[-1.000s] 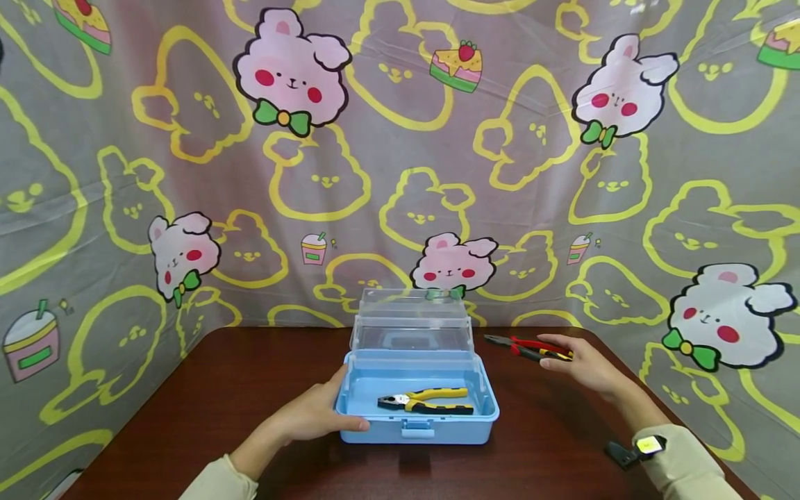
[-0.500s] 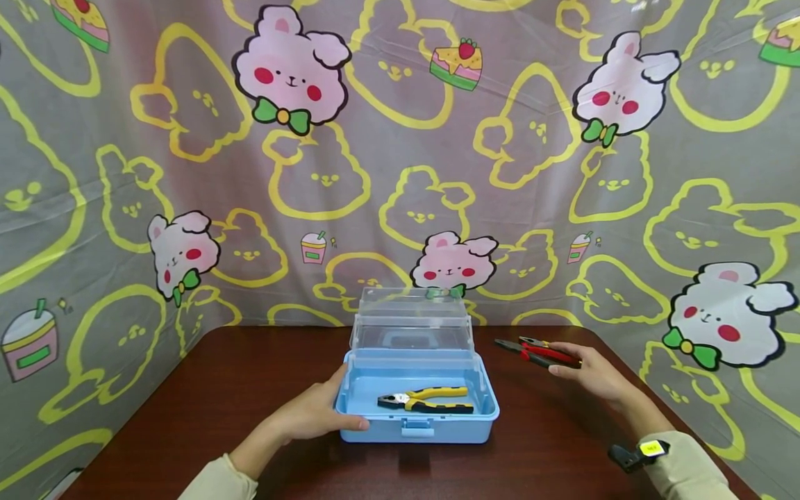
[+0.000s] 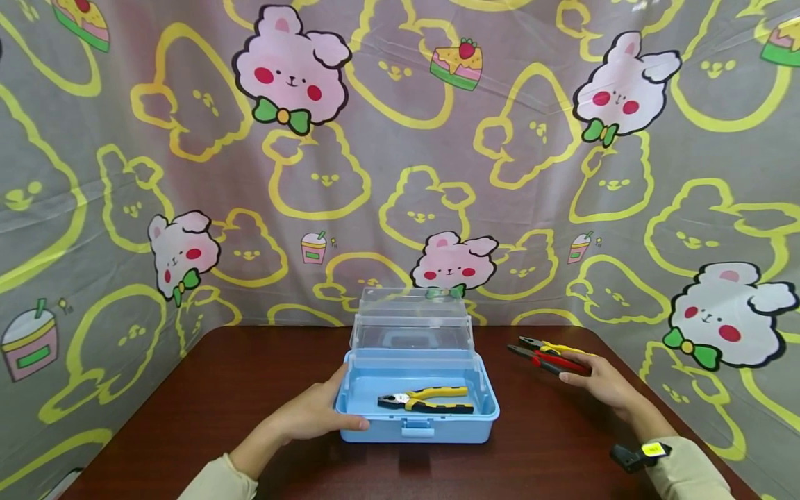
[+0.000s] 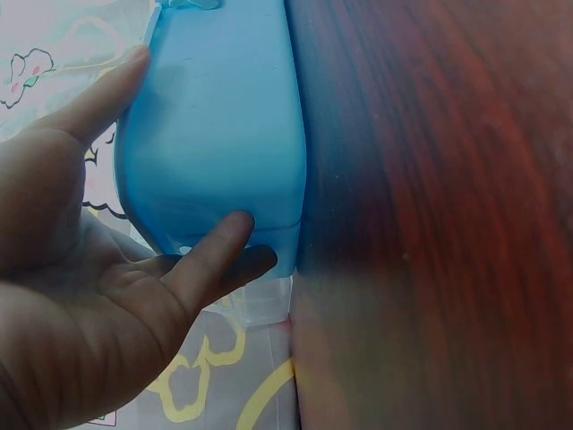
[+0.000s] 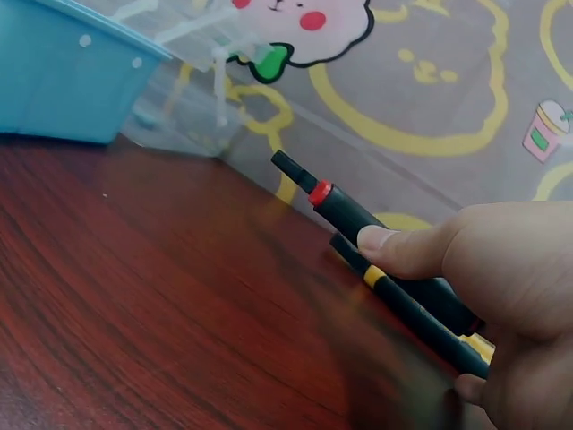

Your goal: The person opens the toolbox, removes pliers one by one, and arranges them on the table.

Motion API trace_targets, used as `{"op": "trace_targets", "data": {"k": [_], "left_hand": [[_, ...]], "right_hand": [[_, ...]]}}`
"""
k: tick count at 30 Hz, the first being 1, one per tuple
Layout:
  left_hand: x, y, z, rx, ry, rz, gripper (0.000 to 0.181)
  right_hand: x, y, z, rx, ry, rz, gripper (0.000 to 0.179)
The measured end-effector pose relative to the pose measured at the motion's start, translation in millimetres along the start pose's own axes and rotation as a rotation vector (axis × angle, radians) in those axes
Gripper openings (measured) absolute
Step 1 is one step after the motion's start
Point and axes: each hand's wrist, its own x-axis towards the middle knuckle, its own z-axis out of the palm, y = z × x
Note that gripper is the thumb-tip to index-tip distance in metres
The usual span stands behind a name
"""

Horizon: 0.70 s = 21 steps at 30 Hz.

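Note:
A light-blue toolbox stands open at the table's middle, its clear lid raised behind it. Yellow-and-black pliers lie inside. My left hand rests against the box's front-left corner, with the thumb along the front wall and the fingers straight along the side. To the right of the box, my right hand grips two slim pliers by their handles, one red-handled and one yellow-handled. In the right wrist view my thumb presses on their dark shafts, tips pointing toward the box.
The dark brown table is bare left of the box and in front of it. A printed bunny cloth hangs close behind and around both sides. A wrist-worn device sits on my right forearm.
My right hand has drawn the two pliers to the right and slightly nearer, away from the box. The left hand and the box stay put.

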Motion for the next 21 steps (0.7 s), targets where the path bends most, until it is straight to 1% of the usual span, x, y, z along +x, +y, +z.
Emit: {"op": "trace_targets", "data": {"k": [8,11,15,19,21], "left_hand": [[-0.8,0.8,-0.2,0.000,0.002,0.016,0.126],[-1.0,0.7,-0.2,0.000,0.000,0.015,0.126],[-0.2,-0.6,-0.5,-0.007,-0.002,0.025,0.126],[0.5,-1.7,-0.7,-0.007,0.001,0.031,0.126],[0.4,-1.4,-0.6,-0.008,-0.002,0.024,0.126]], "right_hand": [[0.9,12.6,-2.4,0.013,0.008,0.048,0.071],[2.0,19.3,-3.4,-0.031,-0.002,0.083,0.072],[5.3,25.7,-5.3,-0.093,-0.036,0.127,0.078],[8.4,27.6,-6.3,-0.114,-0.050,0.132,0.081],[8.0,28.3,-5.8,-0.116,-0.053,0.140,0.081]]}}
